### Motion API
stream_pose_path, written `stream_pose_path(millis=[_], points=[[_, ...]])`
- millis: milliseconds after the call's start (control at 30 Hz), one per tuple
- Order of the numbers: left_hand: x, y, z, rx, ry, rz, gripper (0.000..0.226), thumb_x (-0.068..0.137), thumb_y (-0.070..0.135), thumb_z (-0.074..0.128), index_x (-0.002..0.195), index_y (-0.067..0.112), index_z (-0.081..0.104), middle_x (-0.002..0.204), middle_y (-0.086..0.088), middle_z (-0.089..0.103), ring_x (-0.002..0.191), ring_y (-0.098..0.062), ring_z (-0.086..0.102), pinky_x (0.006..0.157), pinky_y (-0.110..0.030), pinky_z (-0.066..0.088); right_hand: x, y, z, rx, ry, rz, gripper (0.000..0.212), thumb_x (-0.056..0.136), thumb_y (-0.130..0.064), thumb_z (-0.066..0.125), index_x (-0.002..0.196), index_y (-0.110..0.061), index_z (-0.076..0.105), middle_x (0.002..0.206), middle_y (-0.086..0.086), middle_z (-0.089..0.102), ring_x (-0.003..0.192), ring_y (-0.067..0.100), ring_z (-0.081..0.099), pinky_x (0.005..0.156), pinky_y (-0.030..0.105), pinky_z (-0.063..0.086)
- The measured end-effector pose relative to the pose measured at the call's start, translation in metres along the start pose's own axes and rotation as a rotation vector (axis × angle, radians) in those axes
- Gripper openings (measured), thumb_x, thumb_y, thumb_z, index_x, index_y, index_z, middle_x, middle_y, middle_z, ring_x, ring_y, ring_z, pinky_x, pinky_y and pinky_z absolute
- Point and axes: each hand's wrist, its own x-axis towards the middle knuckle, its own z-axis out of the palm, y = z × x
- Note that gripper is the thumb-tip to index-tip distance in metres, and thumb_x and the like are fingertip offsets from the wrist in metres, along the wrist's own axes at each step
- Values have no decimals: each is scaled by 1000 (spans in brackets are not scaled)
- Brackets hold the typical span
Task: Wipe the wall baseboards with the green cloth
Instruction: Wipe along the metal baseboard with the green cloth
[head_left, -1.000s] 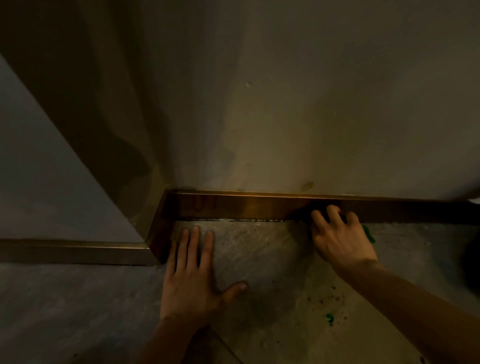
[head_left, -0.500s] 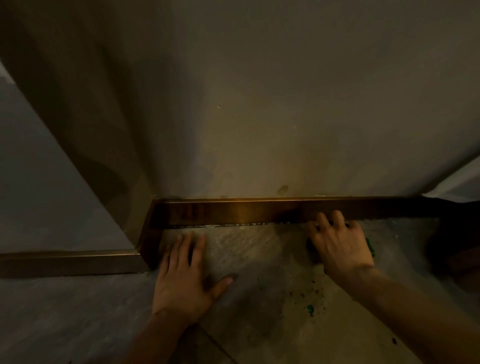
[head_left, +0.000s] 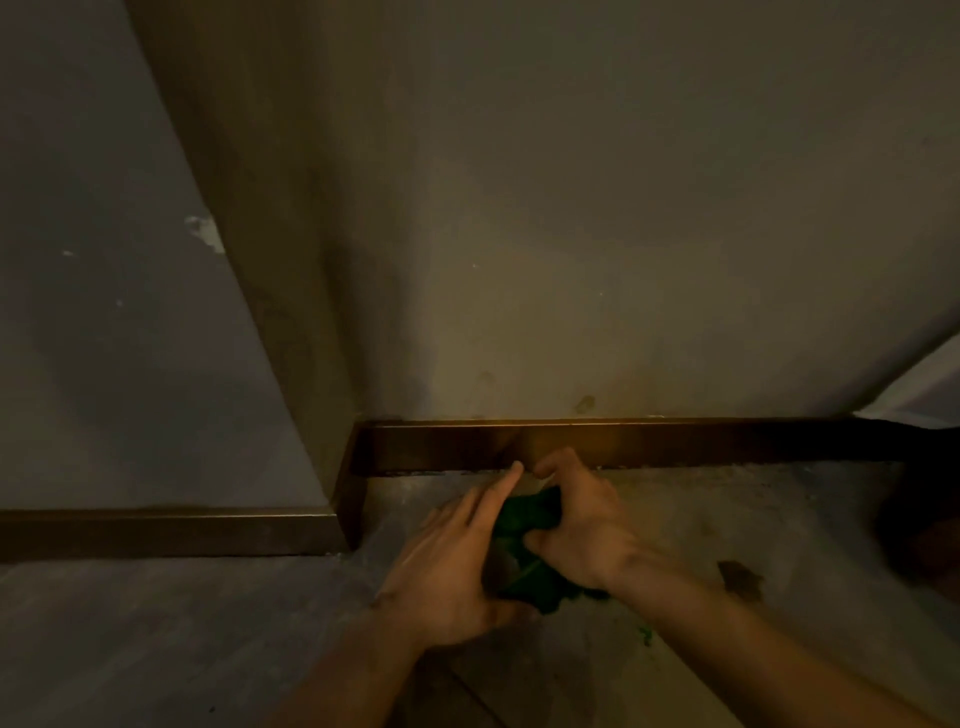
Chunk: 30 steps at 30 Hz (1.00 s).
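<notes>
The green cloth (head_left: 524, 540) is bunched between both hands, just above the floor. My right hand (head_left: 582, 525) grips its upper part, fingers curled round it. My left hand (head_left: 452, 561) holds the cloth's left side, its index finger stretched toward the wall. A dark brown glossy baseboard (head_left: 675, 441) runs along the foot of the wall right behind my hands, a warm light reflected in it. It turns round an outer corner (head_left: 353, 488) and continues to the left as a second length (head_left: 166, 535). The hands are close to the baseboard; I cannot tell whether they touch it.
The grey floor (head_left: 156, 634) has a dark stain (head_left: 740, 577) to the right and small green specks (head_left: 647, 634) under my right forearm. A dark shape (head_left: 924, 519) sits at the right edge beneath something pale (head_left: 930, 389). The wall (head_left: 571, 208) is plain beige with small marks.
My left hand has lifted off the floor and come right to the cloth. My right hand has pulled back from the baseboard and moved left, bunching the cloth. The view has shifted right.
</notes>
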Motion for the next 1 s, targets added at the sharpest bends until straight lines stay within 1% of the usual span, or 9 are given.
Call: stream_pose_path(millis=[67, 167, 233, 300, 367, 467, 600, 767, 1000], points=[[-8, -2, -5, 8, 11, -26, 129, 61, 74, 77, 149, 57, -15, 161, 17, 26, 141, -10, 29, 117, -40, 30, -2, -4, 9, 162, -45, 3, 62, 76, -8, 80, 118, -31, 41, 107, -8, 55, 95, 10, 59, 63, 16, 54], [-23, -7, -9, 87, 38, -50, 98, 77, 63, 72, 148, 53, 6, 150, 18, 37, 134, -9, 40, 110, -35, 37, -10, -10, 19, 320, -114, -26, 56, 76, -11, 81, 111, -33, 43, 105, -12, 55, 91, 2, 56, 59, 8, 49], [-33, -9, -10, 183, 66, -56, 78, 84, 53, 67, 144, 47, 18, 144, 15, 44, 127, -12, 46, 105, -33, 38, -15, -10, 25, 276, -151, -93, 53, 76, -21, 83, 109, -35, 45, 107, -12, 56, 96, 2, 56, 71, 11, 51], [-41, -12, -13, 258, 98, -67, 66, 85, 50, 63, 138, 43, 25, 137, 10, 52, 118, -16, 51, 99, -33, 40, -19, -9, 29, 207, -204, -154, 53, 72, -30, 85, 110, -35, 48, 109, -11, 57, 102, 4, 56, 85, 22, 52], [-45, -12, -19, 319, 68, -88, 64, 84, 49, 62, 136, 40, 27, 134, 7, 56, 114, -18, 53, 99, -34, 39, -22, -8, 32, 160, -252, -209, 59, 70, -34, 86, 117, -35, 49, 115, -11, 54, 108, 3, 53, 95, 29, 49], [-48, -12, -30, 422, -1, -84, 67, 83, 51, 61, 141, 36, 29, 136, 5, 56, 120, -18, 52, 104, -35, 35, -25, -10, 36, 52, -285, -280, 71, 73, -36, 84, 132, -37, 44, 125, -12, 51, 117, 7, 50, 103, 32, 45], [-55, -9, -49, 540, -19, -96, 63, 83, 53, 59, 138, 34, 35, 132, 6, 58, 119, -18, 55, 102, -36, 37, -24, -23, 42, -70, -254, -360, 66, 81, -35, 77, 137, -33, 42, 134, -8, 47, 125, 14, 45, 107, 34, 40], [-67, -5, -72, 664, -40, -112, 57, 82, 52, 58, 132, 31, 40, 123, 5, 59, 116, -20, 56, 97, -36, 40, -25, -41, 46, -128, -289, -427, 47, 89, -29, 70, 128, -24, 44, 133, -2, 45, 124, 18, 44, 103, 34, 40], [-84, -4, -98, 675, -7, -96, 54, 82, 51, 60, 128, 30, 41, 122, 3, 59, 114, -22, 57, 98, -39, 41, -35, -74, 44, -183, -250, -474, 43, 87, -26, 73, 120, -22, 46, 124, 0, 50, 115, 20, 50, 97, 37, 46]])
